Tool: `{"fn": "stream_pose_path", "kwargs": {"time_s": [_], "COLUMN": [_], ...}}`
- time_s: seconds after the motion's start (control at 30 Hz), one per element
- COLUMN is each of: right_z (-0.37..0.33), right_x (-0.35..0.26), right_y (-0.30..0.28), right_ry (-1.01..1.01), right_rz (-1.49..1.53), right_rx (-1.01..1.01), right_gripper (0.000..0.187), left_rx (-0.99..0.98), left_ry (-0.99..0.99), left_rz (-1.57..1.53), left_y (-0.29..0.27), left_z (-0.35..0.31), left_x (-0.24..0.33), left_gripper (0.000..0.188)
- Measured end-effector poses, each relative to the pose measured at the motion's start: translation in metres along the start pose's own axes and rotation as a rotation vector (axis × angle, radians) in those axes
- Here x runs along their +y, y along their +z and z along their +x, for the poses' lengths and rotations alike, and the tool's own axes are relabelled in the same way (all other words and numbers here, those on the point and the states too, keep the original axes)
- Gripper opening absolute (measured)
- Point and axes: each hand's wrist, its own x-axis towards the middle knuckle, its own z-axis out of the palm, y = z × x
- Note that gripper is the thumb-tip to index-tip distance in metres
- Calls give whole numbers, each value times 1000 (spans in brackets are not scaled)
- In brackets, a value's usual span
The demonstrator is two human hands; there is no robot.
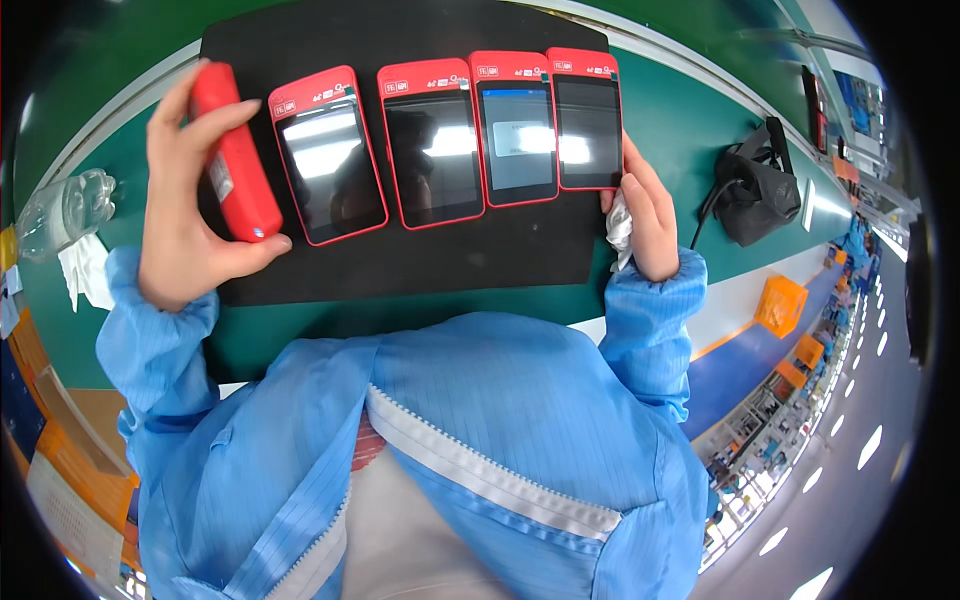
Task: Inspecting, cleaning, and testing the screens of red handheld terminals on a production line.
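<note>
My left hand (172, 215) grips a red handheld terminal (238, 160) stood up on its side edge, thumb at the lower end and fingers near the top. To its right, several like terminals lie face up in a row: one with a dark, glare-streaked screen (333, 160), another dark one (432, 150), and one with a lit blue-grey screen (518, 140). At the right end of the row, my right hand (655, 220) touches the lower right edge of the last terminal (588, 125). A crumpled white tissue (620, 230) is held in that hand.
The terminals lie on a black mat (450, 265) over a green tabletop (400, 310). A clear plastic bottle (65, 212) and white tissue (88, 270) are at the left. A black device with a cable (755, 190) sits at the right. Beyond the table stands an orange bin (780, 305).
</note>
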Motion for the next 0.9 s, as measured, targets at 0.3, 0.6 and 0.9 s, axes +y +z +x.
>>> {"fn": "stream_pose_path", "kwargs": {"time_s": [0.3,0.6,0.9], "right_z": [0,3,1], "right_x": [3,9,20], "right_y": [0,-8,-21], "right_ry": [32,24,73], "right_rz": [59,-24,-13], "right_rx": [68,107,187], "right_gripper": [51,50,48], "left_rx": [94,-88,-104], "left_ry": [-73,-74,-96], "left_rz": [-496,133,71], "left_y": [12,12,7], "left_z": [-52,-46,-48], "left_x": [-30,-23,-23], "left_gripper": [100,136,135]}}
